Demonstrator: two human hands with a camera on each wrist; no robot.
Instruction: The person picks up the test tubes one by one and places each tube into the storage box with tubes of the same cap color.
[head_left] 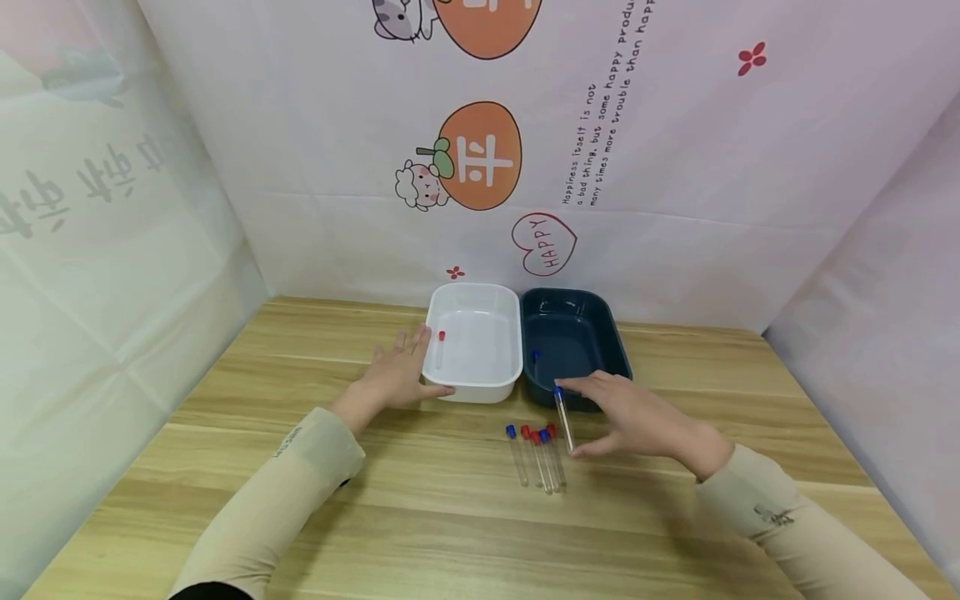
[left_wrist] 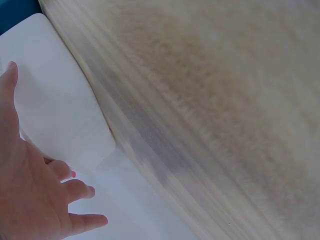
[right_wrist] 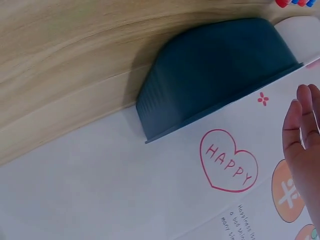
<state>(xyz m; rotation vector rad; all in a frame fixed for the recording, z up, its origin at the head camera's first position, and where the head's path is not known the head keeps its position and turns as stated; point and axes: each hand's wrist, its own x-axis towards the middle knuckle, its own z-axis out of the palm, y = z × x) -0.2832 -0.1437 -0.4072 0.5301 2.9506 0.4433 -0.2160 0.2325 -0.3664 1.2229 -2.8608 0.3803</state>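
Note:
My right hand (head_left: 637,415) pinches a blue-capped test tube (head_left: 565,423) lengthwise, fingers at the cap and thumb at the bottom end. It is by the front of a dark blue bin (head_left: 617,348), in which another blue-capped tube (head_left: 536,357) lies. Fingers spread, my left hand (head_left: 393,372) rests against the left side and front corner of a white bin (head_left: 480,393). Inside that bin lies a red-capped tube (head_left: 441,337). In the right wrist view only part of the right hand (right_wrist: 306,135) shows, and its tube is not visible.
Several test tubes with red and blue caps (head_left: 536,458) lie close together on the wooden table (head_left: 420,517) in front of the bins. The two bins stand side by side near a printed cloth backdrop (head_left: 337,167). Pale cloth also hangs at both sides.

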